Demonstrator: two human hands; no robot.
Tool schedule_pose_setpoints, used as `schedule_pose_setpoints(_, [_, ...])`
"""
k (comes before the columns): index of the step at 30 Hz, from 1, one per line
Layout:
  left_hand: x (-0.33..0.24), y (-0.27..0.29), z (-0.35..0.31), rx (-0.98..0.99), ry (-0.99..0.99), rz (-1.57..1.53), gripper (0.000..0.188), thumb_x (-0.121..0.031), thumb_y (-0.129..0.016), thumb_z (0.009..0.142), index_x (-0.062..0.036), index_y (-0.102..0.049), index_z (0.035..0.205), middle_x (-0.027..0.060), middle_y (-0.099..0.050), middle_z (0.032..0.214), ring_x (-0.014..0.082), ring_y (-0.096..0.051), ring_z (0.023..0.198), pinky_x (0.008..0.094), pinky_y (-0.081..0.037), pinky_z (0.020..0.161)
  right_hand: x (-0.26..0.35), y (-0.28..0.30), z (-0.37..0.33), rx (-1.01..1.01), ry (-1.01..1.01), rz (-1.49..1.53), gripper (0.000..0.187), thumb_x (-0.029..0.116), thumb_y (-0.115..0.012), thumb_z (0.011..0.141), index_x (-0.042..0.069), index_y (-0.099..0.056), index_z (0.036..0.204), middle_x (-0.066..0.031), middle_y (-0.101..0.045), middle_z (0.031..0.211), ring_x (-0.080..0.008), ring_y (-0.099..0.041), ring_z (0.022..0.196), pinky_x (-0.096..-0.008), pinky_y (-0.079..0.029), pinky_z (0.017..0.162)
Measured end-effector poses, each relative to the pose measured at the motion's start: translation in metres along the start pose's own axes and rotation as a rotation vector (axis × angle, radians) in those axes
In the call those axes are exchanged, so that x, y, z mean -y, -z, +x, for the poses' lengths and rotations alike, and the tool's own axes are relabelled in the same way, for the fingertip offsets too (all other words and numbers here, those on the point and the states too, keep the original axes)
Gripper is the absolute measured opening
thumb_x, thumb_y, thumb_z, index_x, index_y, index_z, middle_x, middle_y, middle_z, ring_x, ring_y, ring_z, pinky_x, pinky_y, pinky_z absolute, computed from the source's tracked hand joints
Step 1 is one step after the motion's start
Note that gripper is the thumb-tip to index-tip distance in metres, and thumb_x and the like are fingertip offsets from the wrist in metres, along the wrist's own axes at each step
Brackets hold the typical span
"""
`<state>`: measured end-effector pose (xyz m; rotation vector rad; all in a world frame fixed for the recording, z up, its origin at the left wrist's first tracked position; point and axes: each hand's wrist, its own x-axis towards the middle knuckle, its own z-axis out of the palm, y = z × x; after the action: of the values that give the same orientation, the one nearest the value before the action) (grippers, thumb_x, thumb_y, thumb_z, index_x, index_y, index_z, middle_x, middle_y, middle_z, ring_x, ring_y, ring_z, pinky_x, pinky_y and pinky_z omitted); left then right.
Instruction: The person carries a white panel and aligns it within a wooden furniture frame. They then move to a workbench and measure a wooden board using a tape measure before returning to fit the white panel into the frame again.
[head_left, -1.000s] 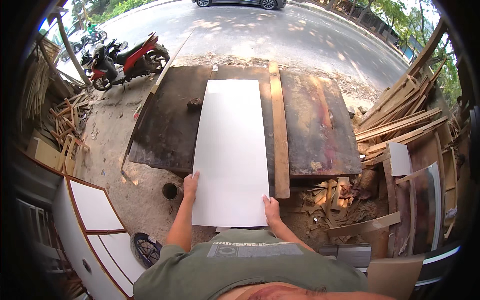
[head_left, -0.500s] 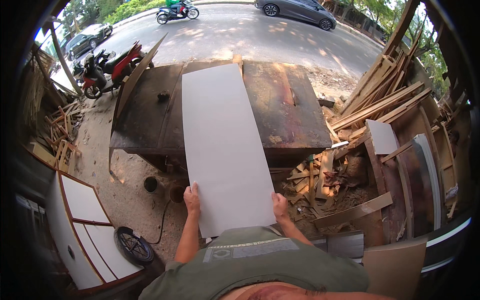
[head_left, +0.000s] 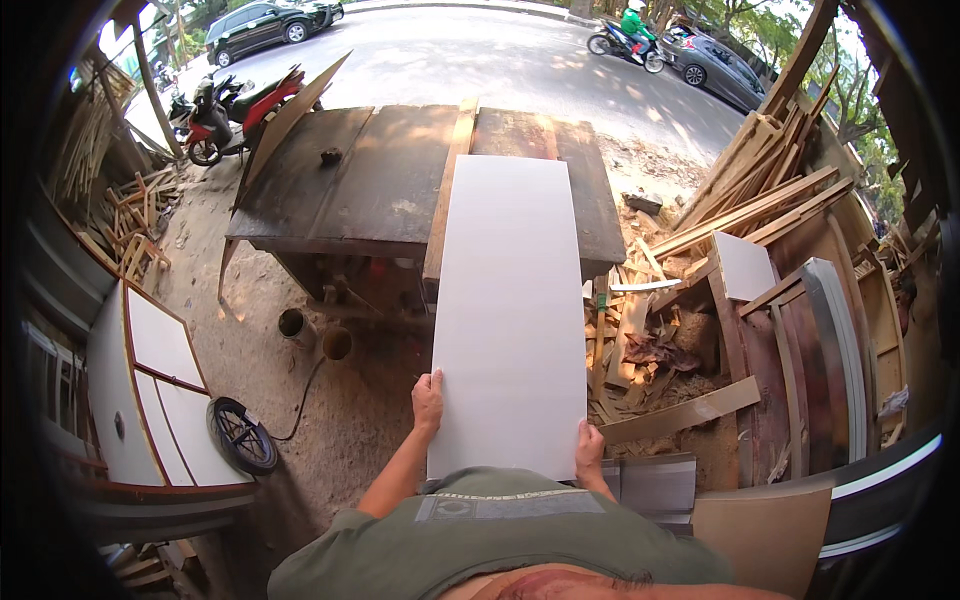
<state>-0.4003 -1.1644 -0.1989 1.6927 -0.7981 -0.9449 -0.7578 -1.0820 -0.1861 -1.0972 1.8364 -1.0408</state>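
A long white board (head_left: 508, 310) stretches away from my body, its far part over the dark wooden workbench (head_left: 345, 190). My left hand (head_left: 428, 400) grips its left edge near the close end, thumb on top. On the opposite edge my right hand (head_left: 590, 445) holds it the same way, fingers mostly out of sight beneath. A pale timber plank (head_left: 450, 190) lies across the bench, just left of the board and partly covered by it. A small dark object (head_left: 331, 156) rests on the bench's left part.
Wood offcuts (head_left: 630, 340) and leaning planks (head_left: 770, 215) crowd the right side. To the left are white cabinet panels (head_left: 160, 330), a wheel (head_left: 242, 436) and two round containers (head_left: 337, 344) on the ground. A red motorbike (head_left: 215, 125) stands beyond the bench, near the road.
The board has shifted right across the bench and toward me, with both hands still on its edges. More of the timber plank now shows. On the road, vehicles have moved.
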Motion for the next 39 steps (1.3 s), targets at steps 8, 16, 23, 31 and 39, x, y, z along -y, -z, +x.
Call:
schedule_pose_setpoints(8, [0.027,-0.014,-0.056,0.036,0.024,0.14,0.049,-0.038,-0.057,0.101,0.0039,-0.054,0.076,0.0164,-0.056,0.068,0.0253,-0.051,0.063,0.0441,-0.043,0.064,-0.067,0.037,-0.036,-0.088,-0.071,-0.154,0.053,0.04,-0.05,0.103,-0.008,-0.064,0.088,-0.0198,-0.065,0.076,-0.0259,-0.057,0.07,-0.0426,-0.047,0.07])
schedule_pose_setpoints(16, [0.049,-0.01,-0.059,0.014,0.03,0.155,0.049,-0.04,-0.056,0.101,0.0039,-0.056,0.077,0.0185,-0.059,0.07,0.0284,-0.055,0.066,0.0452,-0.044,0.066,-0.077,0.028,-0.042,-0.026,-0.057,-0.052,0.048,0.039,-0.052,0.104,-0.005,-0.065,0.088,-0.003,-0.061,0.073,-0.0121,-0.051,0.067,-0.0333,-0.044,0.063])
schedule_pose_setpoints(23, [0.045,-0.015,-0.031,0.036,0.044,0.101,0.048,-0.037,-0.058,0.1,0.0031,-0.052,0.074,0.0145,-0.053,0.066,0.0219,-0.046,0.062,0.0424,-0.041,0.062,-0.077,0.012,-0.012,0.012,-0.078,-0.061,0.048,0.037,-0.051,0.105,-0.005,-0.063,0.087,-0.0045,-0.06,0.074,-0.0119,-0.05,0.069,-0.0336,-0.044,0.063])
schedule_pose_setpoints(31, [0.036,-0.016,-0.005,0.072,0.074,0.032,0.049,-0.037,-0.056,0.102,0.002,-0.05,0.073,0.0057,-0.047,0.064,0.0151,-0.041,0.063,0.0382,-0.038,0.06,-0.059,-0.005,0.013,0.055,-0.051,-0.019,0.047,0.036,-0.05,0.106,-0.006,-0.062,0.087,-0.0063,-0.06,0.074,-0.0142,-0.05,0.069,-0.0353,-0.044,0.064])
schedule_pose_setpoints(39, [0.031,-0.021,0.013,0.092,0.106,-0.04,0.048,-0.038,-0.055,0.102,0.0004,-0.05,0.074,0.0016,-0.044,0.065,0.0122,-0.039,0.064,0.0357,-0.036,0.059,-0.05,-0.012,0.03,0.097,-0.068,-0.029,0.047,0.035,-0.047,0.106,-0.007,-0.063,0.09,-0.006,-0.061,0.077,-0.0142,-0.05,0.07,-0.035,-0.044,0.065])
